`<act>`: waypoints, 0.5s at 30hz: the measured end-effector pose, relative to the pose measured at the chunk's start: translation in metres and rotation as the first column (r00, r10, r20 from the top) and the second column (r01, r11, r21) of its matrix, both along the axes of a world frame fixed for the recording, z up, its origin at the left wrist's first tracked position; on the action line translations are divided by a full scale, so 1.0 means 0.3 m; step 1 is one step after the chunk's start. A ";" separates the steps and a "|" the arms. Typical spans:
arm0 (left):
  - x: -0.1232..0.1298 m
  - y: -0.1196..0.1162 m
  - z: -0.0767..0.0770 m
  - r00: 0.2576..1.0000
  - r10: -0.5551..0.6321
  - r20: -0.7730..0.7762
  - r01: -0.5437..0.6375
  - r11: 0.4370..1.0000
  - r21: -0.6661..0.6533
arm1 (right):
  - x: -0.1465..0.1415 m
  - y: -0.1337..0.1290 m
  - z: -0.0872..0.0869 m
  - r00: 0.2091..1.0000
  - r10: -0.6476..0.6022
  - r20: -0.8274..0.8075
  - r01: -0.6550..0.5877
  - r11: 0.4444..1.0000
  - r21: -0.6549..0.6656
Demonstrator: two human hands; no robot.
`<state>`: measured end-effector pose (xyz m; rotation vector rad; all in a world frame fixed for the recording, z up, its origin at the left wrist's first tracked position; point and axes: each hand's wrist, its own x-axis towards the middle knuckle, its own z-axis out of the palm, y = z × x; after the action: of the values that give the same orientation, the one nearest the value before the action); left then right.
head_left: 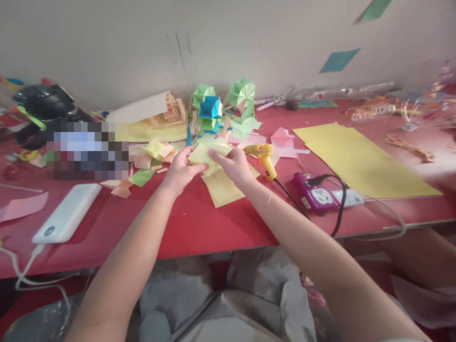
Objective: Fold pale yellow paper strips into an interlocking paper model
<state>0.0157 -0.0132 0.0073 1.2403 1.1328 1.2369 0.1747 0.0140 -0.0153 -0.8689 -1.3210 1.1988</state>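
Note:
Between my two hands is a piece of pale yellow paper (208,151). My left hand (185,168) grips its left side, thumb on the near edge and fingers toward the back. On the right side, my right hand (233,164) pinches the same paper with the thumb on top. Below it lies another yellow sheet (223,187) on the red table. A yellow glue gun (263,159) rests just right of my right hand. Behind the paper stand folded paper shapes, a blue one (210,108) and a green one (242,93).
Paper scraps (153,154) lie left of my hands. A white power bank (67,213) sits at the left, a purple power socket (315,192) with cables at the right. Large yellow sheets (363,159) cover the right side. A blurred, pixelated patch hides something at left.

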 end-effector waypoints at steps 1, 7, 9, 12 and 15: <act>0.000 0.000 -0.001 1.000 -0.004 0.004 0.004 1.000 0.001 | -0.001 0.002 -0.004 1.000 -0.020 0.015 0.020 1.000 0.010; 0.006 0.005 -0.011 0.996 -0.052 0.072 0.052 0.999 0.003 | 0.000 0.006 -0.007 0.989 -0.097 0.108 0.085 0.990 0.110; 0.009 0.007 -0.015 0.993 -0.011 0.119 0.012 1.000 -0.014 | -0.003 0.004 -0.006 0.991 -0.082 0.102 0.068 0.988 0.136; 0.011 0.011 -0.019 0.988 0.019 0.156 -0.017 1.000 -0.013 | -0.009 0.003 -0.009 0.995 -0.054 0.083 0.039 0.983 0.177; 0.011 0.012 -0.020 0.987 0.004 0.163 0.000 1.000 -0.024 | -0.013 0.003 -0.015 0.992 -0.077 0.096 0.055 0.976 0.212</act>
<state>0.0189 -0.0096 0.0012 1.0989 1.0263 1.2986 0.1709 0.0151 -0.0197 -0.8247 -1.4613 0.9541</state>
